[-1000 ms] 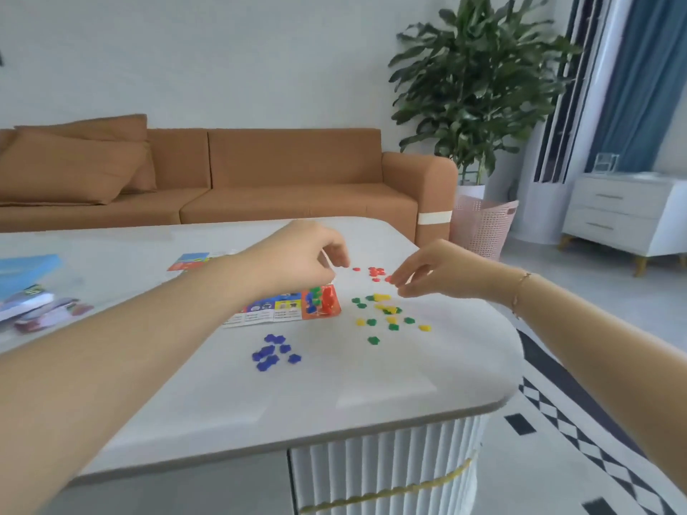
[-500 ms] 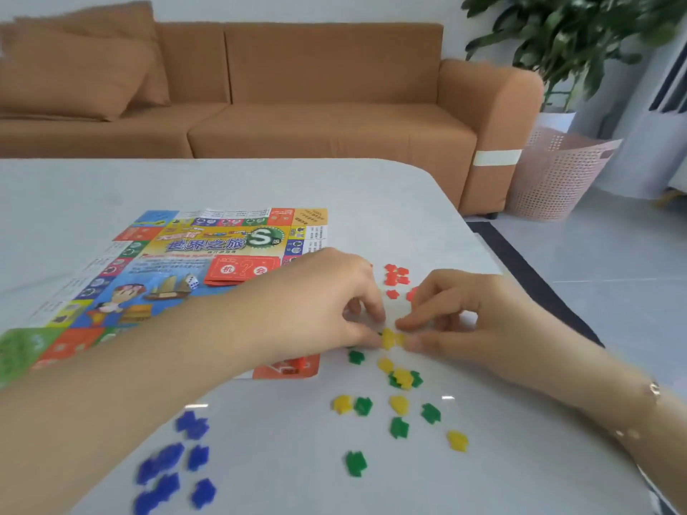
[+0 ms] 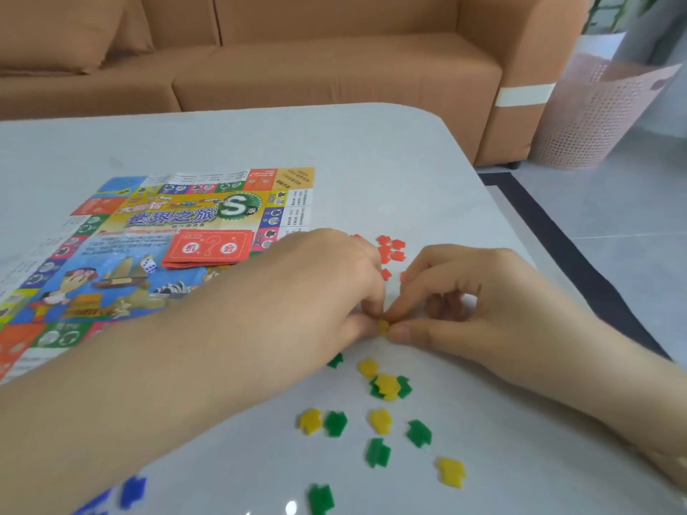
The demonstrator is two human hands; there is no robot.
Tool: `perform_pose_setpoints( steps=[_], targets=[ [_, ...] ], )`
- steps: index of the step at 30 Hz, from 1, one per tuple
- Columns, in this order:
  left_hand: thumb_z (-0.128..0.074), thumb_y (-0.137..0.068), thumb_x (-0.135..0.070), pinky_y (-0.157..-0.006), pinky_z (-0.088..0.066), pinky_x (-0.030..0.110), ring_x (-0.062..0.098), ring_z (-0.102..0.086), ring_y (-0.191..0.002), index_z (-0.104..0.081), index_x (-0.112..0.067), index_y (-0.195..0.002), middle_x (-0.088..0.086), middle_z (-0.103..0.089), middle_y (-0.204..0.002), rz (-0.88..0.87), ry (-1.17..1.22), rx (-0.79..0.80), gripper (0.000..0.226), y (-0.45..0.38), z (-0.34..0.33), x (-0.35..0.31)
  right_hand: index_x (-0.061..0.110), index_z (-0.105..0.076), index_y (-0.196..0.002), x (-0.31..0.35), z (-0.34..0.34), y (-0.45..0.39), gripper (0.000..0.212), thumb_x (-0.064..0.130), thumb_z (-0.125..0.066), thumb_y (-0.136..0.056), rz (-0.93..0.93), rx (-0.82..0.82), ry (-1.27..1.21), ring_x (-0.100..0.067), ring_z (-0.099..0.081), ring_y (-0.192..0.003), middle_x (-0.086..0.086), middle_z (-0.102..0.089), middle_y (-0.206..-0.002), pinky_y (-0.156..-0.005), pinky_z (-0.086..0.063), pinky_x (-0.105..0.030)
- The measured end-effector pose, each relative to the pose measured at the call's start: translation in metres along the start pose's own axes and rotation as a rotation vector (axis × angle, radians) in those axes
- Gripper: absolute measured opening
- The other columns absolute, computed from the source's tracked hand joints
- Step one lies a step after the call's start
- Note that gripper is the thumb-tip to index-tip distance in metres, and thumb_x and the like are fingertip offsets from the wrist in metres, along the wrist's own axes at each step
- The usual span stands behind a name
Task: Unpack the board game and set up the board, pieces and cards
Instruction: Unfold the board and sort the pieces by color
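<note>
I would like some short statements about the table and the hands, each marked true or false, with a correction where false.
1. Both hands pinch one yellow piece. True: the left hand and right hand meet on it.
2. The red cards lie on the board. True.
3. The red pieces lie nearer the viewer than the green pieces. False: they lie farther, beyond the hands.
4. The blue pieces sit on the board. False: they lie on the bare table.

A pale grey table (image 3: 371,150) fills the frame, bearing a colourful game board (image 3: 111,254) at centre left, red tokens (image 3: 390,249) mid-frame, and yellow tokens (image 3: 379,421), green tokens (image 3: 377,453) and blue tokens (image 3: 132,490) along the bottom.
</note>
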State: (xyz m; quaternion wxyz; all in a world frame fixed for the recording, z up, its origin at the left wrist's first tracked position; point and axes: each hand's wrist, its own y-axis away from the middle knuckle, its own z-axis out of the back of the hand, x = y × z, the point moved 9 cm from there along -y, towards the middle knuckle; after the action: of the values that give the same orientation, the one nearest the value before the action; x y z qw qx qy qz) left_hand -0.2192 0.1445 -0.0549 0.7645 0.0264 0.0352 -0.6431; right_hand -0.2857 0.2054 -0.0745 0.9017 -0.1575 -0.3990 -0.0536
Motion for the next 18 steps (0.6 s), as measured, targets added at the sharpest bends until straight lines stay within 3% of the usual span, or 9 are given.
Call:
perform_pose_setpoints(
  steps=[8,12,14,18],
  targets=[
    [-0.06,-0.086,-0.03,-0.083,-0.046,0.028,0.01,-0.056,-0.096,-0.07,-0.026,-0.089,-0.009,-0.056,-0.1,0.006,0.075,0.017,0.01,-0.004,0.0,0.003,0.033,-0.07,-0.07,-0.002,-0.001,0.008,0.012,0.025,-0.079,-0.073,-0.201,-0.077,0.065,-0.012,-0.052,-0.071,0.01,-0.06,-0.078,-0.065,-0.042,-0.016],
    [-0.067,-0.084,-0.029,-0.074,-0.04,0.02,0.008,-0.052,-0.097,-0.072,-0.026,-0.088,-0.008,-0.047,-0.105,0.035,0.268,0.172,0.007,-0.01,-0.007,0.016,0.028,-0.071,-0.071,0.002,-0.001,0.008,0.012,0.02,-0.08,-0.073,-0.347,-0.096,0.046,-0.007,-0.049,-0.063,0.013,-0.061,-0.068,-0.061,-0.041,-0.015],
    [-0.069,-0.083,-0.03,-0.073,-0.037,0.021,0.011,-0.049,-0.099,-0.072,-0.025,-0.09,-0.004,-0.043,-0.107,0.023,0.28,0.264,0.01,-0.014,-0.012,0.015,0.027,-0.072,-0.07,0.004,0.003,0.011,0.011,0.02,-0.081,-0.072,-0.451,-0.132,0.069,-0.008,-0.047,-0.058,0.006,-0.062,-0.064,-0.058,-0.041,-0.018],
    [-0.066,-0.083,-0.023,-0.074,-0.048,0.03,0.02,-0.052,-0.098,-0.071,-0.012,-0.094,0.005,-0.049,-0.108,-0.02,0.206,0.309,0.017,-0.023,-0.018,0.01,0.02,-0.074,-0.072,0.009,-0.001,0.012,0.008,0.016,-0.081,-0.072,-0.569,-0.111,0.052,0.004,-0.049,-0.052,0.024,-0.055,-0.051,-0.051,-0.036,-0.005]
  ],
)
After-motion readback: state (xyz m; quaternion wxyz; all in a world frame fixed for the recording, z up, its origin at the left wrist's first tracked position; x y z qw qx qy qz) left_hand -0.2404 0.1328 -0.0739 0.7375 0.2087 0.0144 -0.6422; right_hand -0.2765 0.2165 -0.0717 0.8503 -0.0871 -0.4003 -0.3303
